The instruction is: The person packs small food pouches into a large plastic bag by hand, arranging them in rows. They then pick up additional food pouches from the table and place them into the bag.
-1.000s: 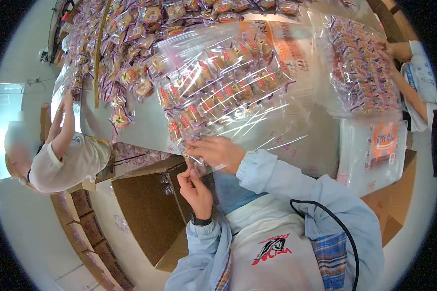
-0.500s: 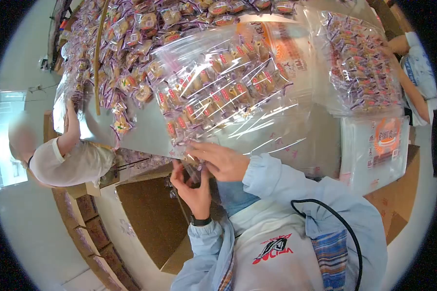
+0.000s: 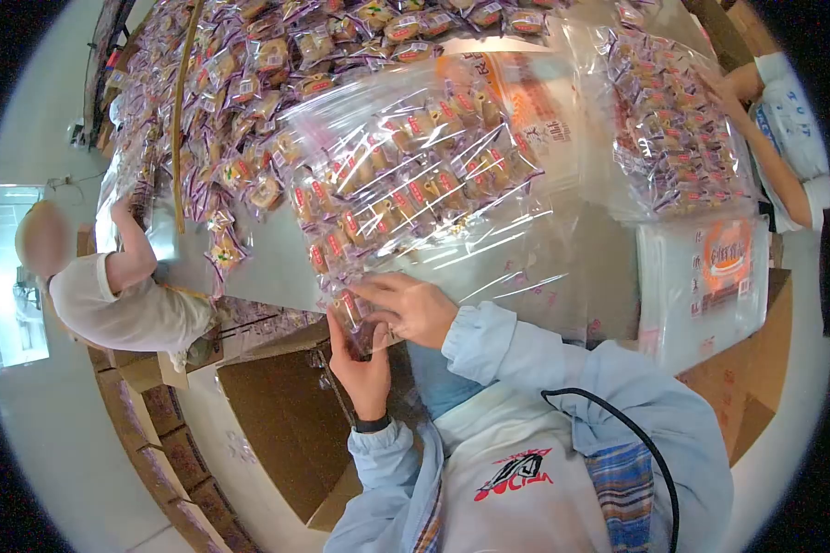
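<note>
**Head view: two hands pinch the near corner of a filled bag**

Head camera looks down on the filled bag (image 3: 415,184), a clear plastic sack lying on the steel table (image 3: 258,263). Its near corner reaches the table's front edge, and both hands meet there. The left hand (image 3: 367,355), with a dark band at the wrist, comes up from below. It nips the corner film in a narrow pinch between thumb and fingertips. The right hand (image 3: 413,309) lies on top, its fingers curled down and closed on the same edge.

The step in hand looks like closing or pressing shut this end of the bag. Whether the film carries a zip strip cannot be told. The next move likely calls for keeping both layers lined up and taut while the pinch travels along the edge.

The bag is glossy and creased, with streaks of glare. Small wrapped pastries with red labels fill it in rough rows, and an orange printed panel sits at the far end. The stretch nearest the hands lies flat.

A heap of loose pastries (image 3: 249,74) covers the table beyond. At right, a co-worker's hand (image 3: 730,88) rests on a second bag (image 3: 673,129), above a stack of empty printed bags (image 3: 710,286). An open cardboard box (image 3: 277,405) stands below the table edge.
</note>
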A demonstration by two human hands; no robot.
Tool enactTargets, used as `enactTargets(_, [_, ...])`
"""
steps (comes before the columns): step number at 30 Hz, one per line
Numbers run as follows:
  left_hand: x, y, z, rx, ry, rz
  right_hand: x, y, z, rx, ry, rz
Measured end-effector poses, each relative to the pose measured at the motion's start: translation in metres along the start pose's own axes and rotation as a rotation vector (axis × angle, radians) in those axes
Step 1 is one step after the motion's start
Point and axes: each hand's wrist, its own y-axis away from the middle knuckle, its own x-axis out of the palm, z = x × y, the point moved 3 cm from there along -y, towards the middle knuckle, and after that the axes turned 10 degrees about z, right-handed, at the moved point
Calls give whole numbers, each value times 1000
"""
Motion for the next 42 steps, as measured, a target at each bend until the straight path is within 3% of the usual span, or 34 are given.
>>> enactTargets(4, [-4,5,11,-28,-86,-57,2,-1,14,-49,191,-115])
enactTargets(7, [-6,5,26,-41,-67,-40,-15,22,41,-48,271,-37])
enactTargets(8, [-5,4,29,-46,-40,-27,-23,37,55,-53,219,14])
enactTargets(10, [-4,3,34,-6,-40,-61,-45,65,68,-89,22,372])
enactTargets(13, [-4,6,37,-27,16,-63,-120,63,89,-293,-303,496])
enactTargets(15, [-4,7,35,-68,54,-44,-192,40,89,-89,50,137])
enactTargets(16, [-3,8,35,-56,78,-46,-222,21,73,-116,2,-75])
enactTargets(17, [-2,10,34,-33,53,-52,-247,-3,62,25,108,-289])
enactTargets(18, [-1,10,32,-5,28,-60,-274,-27,28,-53,275,-347])
enactTargets(22, [2,10,29,-21,25,-81,-324,-112,-97,161,642,-297])
enactTargets(31, [8,5,16,-106,20,-76,-286,-238,-163,691,699,-146])
enactTargets(32, [9,5,15,-103,2,-74,-287,-240,-173,592,720,-201])
enactTargets(35, [8,7,17,-126,5,-120,-313,-244,-183,555,649,-125])
enactTargets(38, [4,9,34,-168,75,-234,-304,-232,-177,589,892,-220])
enactTargets(42, [3,-4,25,-131,29,-162,-294,-239,-181,572,1009,-264])
